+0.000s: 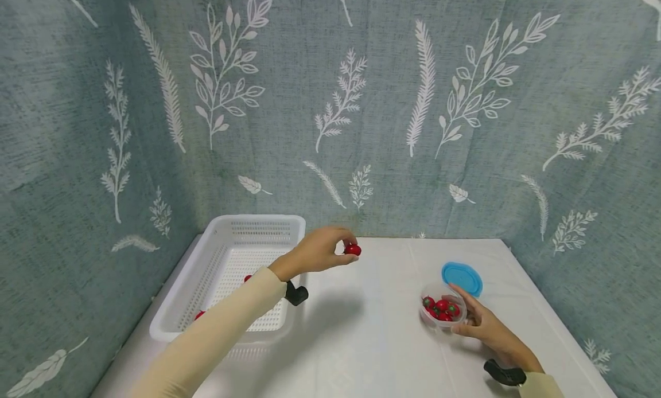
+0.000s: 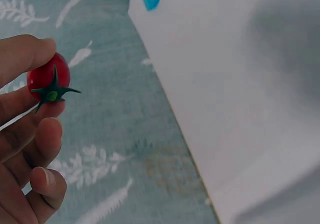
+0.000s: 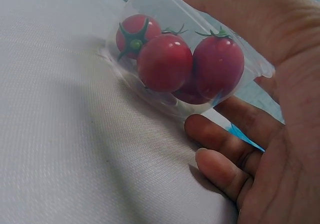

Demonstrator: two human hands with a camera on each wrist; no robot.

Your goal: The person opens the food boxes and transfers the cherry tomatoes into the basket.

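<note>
Nearest, a pale sleeve (image 1: 222,335) leads to the left hand (image 1: 320,250), fingers pinching a cherry tomato (image 1: 353,249) right of the white basket (image 1: 183,283). The right hand's (image 1: 488,329) fingers clasp the clear tub (image 1: 438,325); this seems mid-carry, next calling for a steady reach rightward.

Legible markings: no text, label, brand, number or sign can be read in the head view or in either wrist view, whether on the clear container (image 1: 432,321), blue lid (image 1: 462,279), white basket (image 1: 260,218) or leaf-patterned cloth (image 1: 382,177).
</note>
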